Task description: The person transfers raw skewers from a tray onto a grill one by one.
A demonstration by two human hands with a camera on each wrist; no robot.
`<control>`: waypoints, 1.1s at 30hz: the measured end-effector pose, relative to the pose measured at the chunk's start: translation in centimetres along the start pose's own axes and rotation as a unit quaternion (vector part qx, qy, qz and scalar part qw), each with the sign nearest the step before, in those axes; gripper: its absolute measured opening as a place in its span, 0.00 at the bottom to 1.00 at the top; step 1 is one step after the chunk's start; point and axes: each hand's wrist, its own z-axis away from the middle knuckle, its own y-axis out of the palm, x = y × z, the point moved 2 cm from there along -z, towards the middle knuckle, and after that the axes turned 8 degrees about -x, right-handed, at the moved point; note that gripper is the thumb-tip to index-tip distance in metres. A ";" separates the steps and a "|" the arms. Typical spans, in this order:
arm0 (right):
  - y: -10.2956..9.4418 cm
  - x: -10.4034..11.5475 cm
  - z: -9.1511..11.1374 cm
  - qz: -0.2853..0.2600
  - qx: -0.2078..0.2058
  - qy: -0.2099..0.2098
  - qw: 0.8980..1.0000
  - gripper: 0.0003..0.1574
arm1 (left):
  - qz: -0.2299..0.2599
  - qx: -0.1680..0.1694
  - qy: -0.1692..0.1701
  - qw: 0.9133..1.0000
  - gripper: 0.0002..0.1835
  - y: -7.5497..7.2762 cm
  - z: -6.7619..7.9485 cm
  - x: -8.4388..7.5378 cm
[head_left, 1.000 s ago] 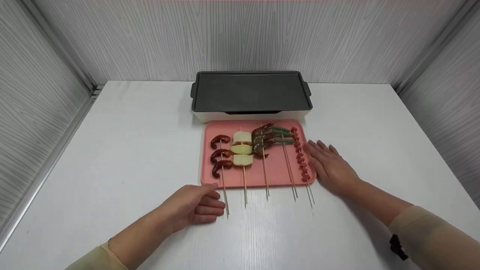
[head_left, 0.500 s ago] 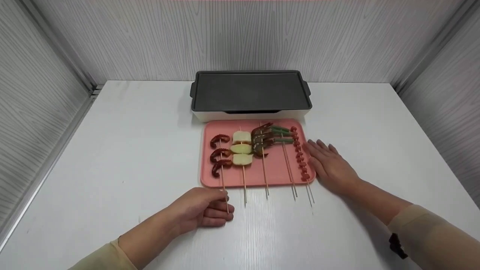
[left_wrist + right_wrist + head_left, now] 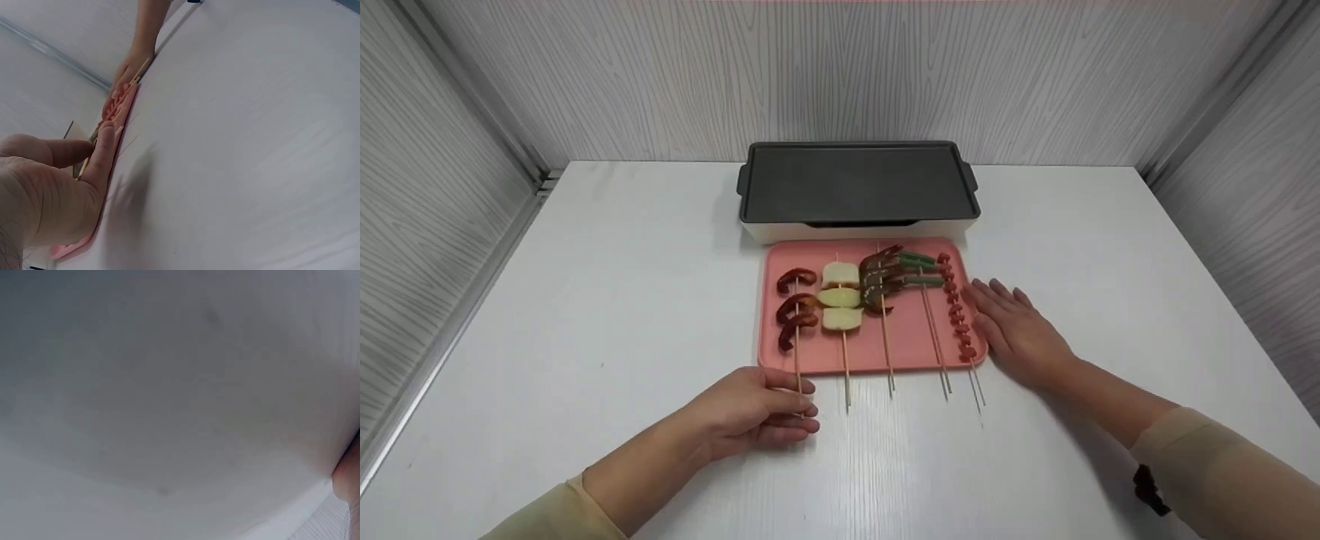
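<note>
On a pink tray (image 3: 907, 345) lie several skewers side by side. At its left end, my left hand (image 3: 750, 412) pinches the stick of a skewer with three dark red, curled pieces (image 3: 796, 307) between thumb and fingers. Beside it lies a skewer with pale and yellow slices (image 3: 841, 298), then a skewer of brown shrimp (image 3: 877, 281), a green-topped skewer (image 3: 922, 270) and one with small red pieces (image 3: 955, 307). My right hand (image 3: 1020, 337) rests with straight fingers against the tray's right edge. The right wrist view shows mostly blurred table.
Directly behind the tray stands a griddle (image 3: 859, 184) with a dark flat plate, side handles and a white base. The white table (image 3: 660, 262) is bounded by grey wood-grain walls (image 3: 855, 75) at the back and sides.
My left hand has come to the leftmost skewer's stick and taken hold of it. That skewer has tilted slightly, its handle end shifting left. My right hand stays at the tray's edge.
</note>
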 end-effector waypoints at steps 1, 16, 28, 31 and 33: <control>0.0 0.0 0.0 0.000 0.001 0.000 1.000 0.37 | 0.000 0.001 0.001 1.000 0.19 -0.1 0.0 0.0; 0.2 -0.1 -0.1 0.004 -0.006 -0.006 1.000 0.37 | -0.021 0.001 0.020 1.000 0.19 -0.4 0.5 0.0; 0.3 0.0 0.0 0.002 -0.003 0.002 1.000 0.37 | -0.055 0.007 0.062 0.997 0.20 -0.4 1.5 -0.7; 0.3 0.1 0.0 0.002 -0.003 0.003 1.000 0.37 | -0.063 0.011 0.072 0.995 0.21 -0.4 1.9 -1.3; 0.2 0.1 0.0 0.001 -0.001 0.004 1.000 0.37 | -0.068 0.010 0.077 0.995 0.21 -0.5 2.0 -1.9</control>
